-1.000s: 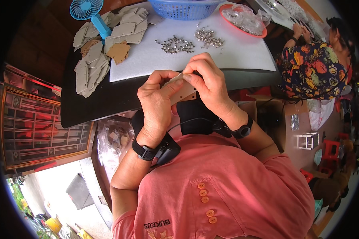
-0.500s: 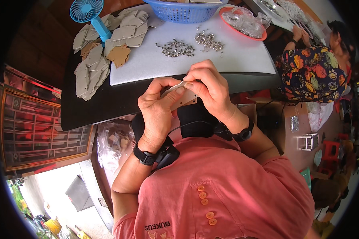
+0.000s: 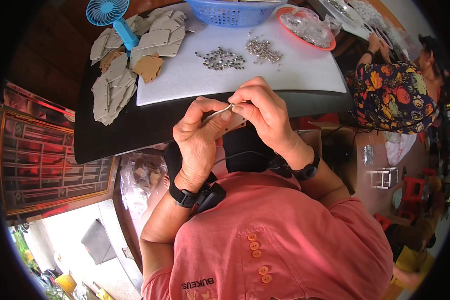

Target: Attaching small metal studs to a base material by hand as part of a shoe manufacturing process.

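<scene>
My left hand (image 3: 197, 132) is closed on a flat beige piece (image 3: 233, 128) with dark dots along it, the thumb across its face. My right hand (image 3: 265, 112) pinches the upper edge of the same piece, its fingertips close to the left ones. Whether a small part sits between the right fingertips is hidden. Both hands are above the near edge of the black table (image 3: 120, 142). Beyond them, on a white foam sheet (image 3: 185, 82), lie a pile of dark and silvery studs (image 3: 222, 59) and a pile of shiny metal bits (image 3: 263, 50).
Stacked beige pieces (image 3: 114, 92) and a blue fan (image 3: 120, 27) stand at the left. At the back are a blue basket (image 3: 230, 14) and a red tray (image 3: 305, 37) holding a plastic bag. A co-worker (image 3: 392, 97) in a floral top works at the right.
The beige piece has tilted slightly, showing less of its dotted face, while both hands keep their grip. At the lower right, a person in yellow has come into view.
</scene>
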A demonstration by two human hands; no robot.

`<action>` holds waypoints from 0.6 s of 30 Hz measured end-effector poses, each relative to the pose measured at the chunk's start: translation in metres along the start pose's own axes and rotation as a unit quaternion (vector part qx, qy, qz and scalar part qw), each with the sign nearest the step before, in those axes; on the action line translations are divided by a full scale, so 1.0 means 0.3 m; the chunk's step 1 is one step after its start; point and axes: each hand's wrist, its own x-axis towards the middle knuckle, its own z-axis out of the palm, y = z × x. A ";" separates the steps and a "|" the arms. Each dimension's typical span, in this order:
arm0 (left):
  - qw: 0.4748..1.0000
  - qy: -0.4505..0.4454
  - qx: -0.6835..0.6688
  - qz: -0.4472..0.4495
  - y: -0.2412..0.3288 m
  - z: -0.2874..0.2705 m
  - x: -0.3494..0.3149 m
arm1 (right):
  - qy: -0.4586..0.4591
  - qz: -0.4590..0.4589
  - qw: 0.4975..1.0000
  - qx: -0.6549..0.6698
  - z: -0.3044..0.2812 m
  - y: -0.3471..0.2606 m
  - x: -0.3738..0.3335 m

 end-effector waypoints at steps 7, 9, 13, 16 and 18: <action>0.999 -0.006 0.042 -0.028 0.010 0.011 0.000 | 0.003 -0.017 0.999 -0.037 -0.012 -0.021 0.003; 0.998 -0.020 0.054 -0.026 0.011 0.006 0.003 | 0.002 -0.026 0.998 -0.053 -0.017 -0.024 0.003; 0.999 -0.041 0.026 0.010 -0.005 0.000 0.000 | 0.007 -0.017 0.998 -0.058 -0.012 -0.043 -0.003; 0.996 -0.023 0.073 0.052 -0.024 -0.005 -0.004 | -0.012 -0.008 0.998 -0.061 -0.003 -0.043 -0.009; 0.996 -0.025 0.052 0.063 -0.020 0.010 -0.009 | -0.002 0.011 0.999 -0.053 0.017 -0.023 -0.018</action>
